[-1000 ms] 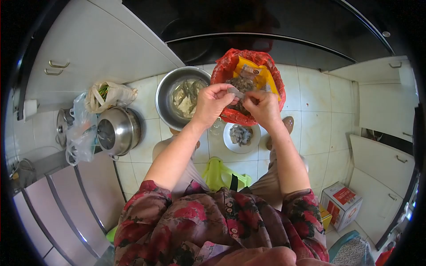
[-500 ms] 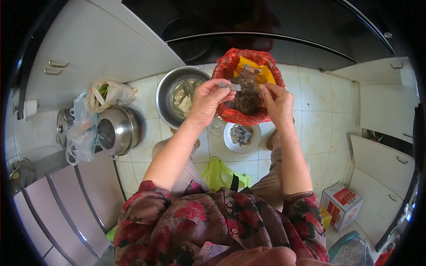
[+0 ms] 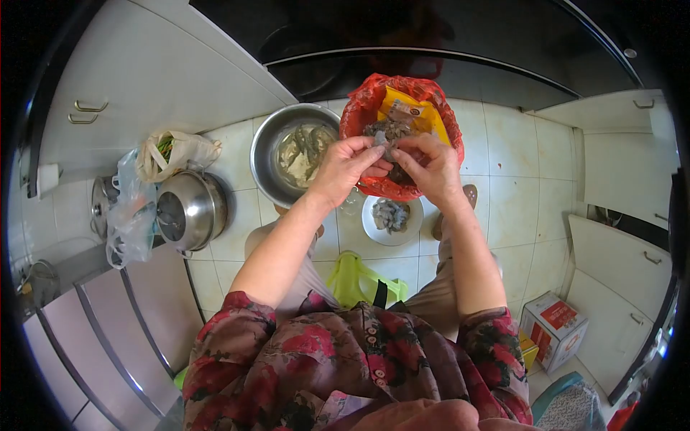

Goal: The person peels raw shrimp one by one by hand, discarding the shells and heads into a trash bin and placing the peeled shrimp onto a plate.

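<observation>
A grey shrimp [image 3: 383,146] is pinched between my two hands over a bin lined with a red plastic bag [image 3: 353,115]. My left hand [image 3: 346,169] holds it between thumb and fingers. From the other side, my right hand [image 3: 433,169] pinches at its end, fingertips touching it. Brown shrimp shells [image 3: 394,128] and a yellow packet [image 3: 413,108] lie inside the bag. Below it, a white plate [image 3: 392,241] bears a pile of peeled shrimp [image 3: 390,214]. Several unpeeled shrimp [image 3: 310,147] sit in liquid in a steel basin [image 3: 260,154] on the left.
A lime-green plastic stool [image 3: 347,276] shows between the legs. On the left are a steel pot [image 3: 205,212] and plastic bags [image 3: 133,230]. A cardboard box [image 3: 552,330] stands at lower right. White cabinets [image 3: 622,172] and a black glossy front [image 3: 431,72] border the tiled floor.
My right hand has moved left to meet my left hand at the shrimp. Before, the hands were apart, with the shrimp in my left hand alone.
</observation>
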`<state>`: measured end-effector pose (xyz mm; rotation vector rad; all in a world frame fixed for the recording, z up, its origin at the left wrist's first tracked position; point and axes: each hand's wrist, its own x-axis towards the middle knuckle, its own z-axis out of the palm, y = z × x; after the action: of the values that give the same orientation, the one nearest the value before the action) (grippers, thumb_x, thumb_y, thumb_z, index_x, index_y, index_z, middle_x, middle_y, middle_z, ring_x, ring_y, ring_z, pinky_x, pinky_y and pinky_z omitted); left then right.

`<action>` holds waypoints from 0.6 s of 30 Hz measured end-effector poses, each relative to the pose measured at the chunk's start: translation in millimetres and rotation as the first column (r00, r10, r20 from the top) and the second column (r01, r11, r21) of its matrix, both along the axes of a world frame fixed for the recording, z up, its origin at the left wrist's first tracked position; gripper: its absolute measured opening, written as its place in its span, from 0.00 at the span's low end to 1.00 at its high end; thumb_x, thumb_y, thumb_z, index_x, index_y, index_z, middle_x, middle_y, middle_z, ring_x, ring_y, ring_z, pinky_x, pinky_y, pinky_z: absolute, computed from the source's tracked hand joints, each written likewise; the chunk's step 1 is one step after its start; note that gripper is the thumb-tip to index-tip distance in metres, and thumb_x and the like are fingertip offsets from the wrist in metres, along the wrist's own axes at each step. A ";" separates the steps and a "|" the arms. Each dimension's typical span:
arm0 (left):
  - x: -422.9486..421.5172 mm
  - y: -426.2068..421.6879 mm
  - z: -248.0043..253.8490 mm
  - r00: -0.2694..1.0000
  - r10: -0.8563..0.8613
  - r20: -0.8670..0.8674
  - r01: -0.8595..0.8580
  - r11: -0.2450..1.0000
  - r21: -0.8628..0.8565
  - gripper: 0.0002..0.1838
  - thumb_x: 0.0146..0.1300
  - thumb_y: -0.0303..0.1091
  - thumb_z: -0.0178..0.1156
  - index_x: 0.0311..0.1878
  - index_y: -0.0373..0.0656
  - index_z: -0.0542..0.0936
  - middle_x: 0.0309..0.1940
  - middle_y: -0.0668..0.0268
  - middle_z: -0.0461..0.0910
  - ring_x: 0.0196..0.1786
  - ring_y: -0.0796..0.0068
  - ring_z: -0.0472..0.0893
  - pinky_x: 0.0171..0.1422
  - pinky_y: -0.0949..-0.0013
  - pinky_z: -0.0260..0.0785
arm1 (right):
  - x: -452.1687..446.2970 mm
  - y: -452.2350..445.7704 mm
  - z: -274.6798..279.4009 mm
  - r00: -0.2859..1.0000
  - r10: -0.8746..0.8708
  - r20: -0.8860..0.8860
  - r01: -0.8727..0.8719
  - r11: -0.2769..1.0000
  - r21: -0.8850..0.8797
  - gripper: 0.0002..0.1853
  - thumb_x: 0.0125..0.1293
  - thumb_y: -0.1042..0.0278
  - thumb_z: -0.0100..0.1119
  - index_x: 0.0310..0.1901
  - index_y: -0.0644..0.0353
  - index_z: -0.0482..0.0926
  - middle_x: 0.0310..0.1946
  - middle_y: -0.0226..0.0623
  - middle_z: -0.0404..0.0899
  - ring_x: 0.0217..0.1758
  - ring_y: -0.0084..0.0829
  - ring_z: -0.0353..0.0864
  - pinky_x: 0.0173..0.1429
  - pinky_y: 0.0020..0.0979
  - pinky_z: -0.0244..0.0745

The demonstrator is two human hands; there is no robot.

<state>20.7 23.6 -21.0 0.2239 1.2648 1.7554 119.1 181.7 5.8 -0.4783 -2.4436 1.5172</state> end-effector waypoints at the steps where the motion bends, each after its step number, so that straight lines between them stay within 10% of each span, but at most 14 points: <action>1: 2.2 1.1 3.3 0.998 -0.017 -0.055 0.016 1.000 -0.009 0.10 0.68 0.28 0.55 0.49 0.34 0.78 0.40 0.63 0.81 0.40 0.76 0.82 0.45 0.74 0.78 | -0.3 -1.4 -0.6 1.000 -0.001 0.001 0.001 1.000 -0.001 0.10 0.56 0.72 0.67 0.39 0.64 0.83 0.34 0.38 0.82 0.28 0.28 0.78 0.35 0.27 0.75; 8: 8.2 0.3 5.3 0.937 -0.148 -0.316 0.108 0.984 -0.141 0.10 0.68 0.26 0.53 0.49 0.31 0.78 0.38 0.63 0.82 0.36 0.78 0.82 0.41 0.76 0.77 | -0.9 -1.1 5.1 0.986 0.098 0.137 -0.097 0.995 -0.016 0.08 0.54 0.71 0.65 0.33 0.67 0.81 0.25 0.40 0.80 0.25 0.30 0.79 0.33 0.29 0.74; 18: 5.3 0.4 8.3 0.998 0.004 -0.059 -0.002 0.999 0.038 0.17 0.69 0.27 0.52 0.60 0.33 0.72 0.45 0.63 0.79 0.42 0.80 0.80 0.45 0.75 0.76 | -0.1 -2.9 -2.8 0.994 0.026 0.106 0.028 0.875 -0.484 0.06 0.62 0.72 0.62 0.36 0.67 0.81 0.23 0.26 0.78 0.24 0.12 0.71 0.27 0.18 0.67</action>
<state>26.0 24.1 -12.7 0.2976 1.2755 1.7877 119.0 178.8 3.0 -0.6640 -2.1105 2.1647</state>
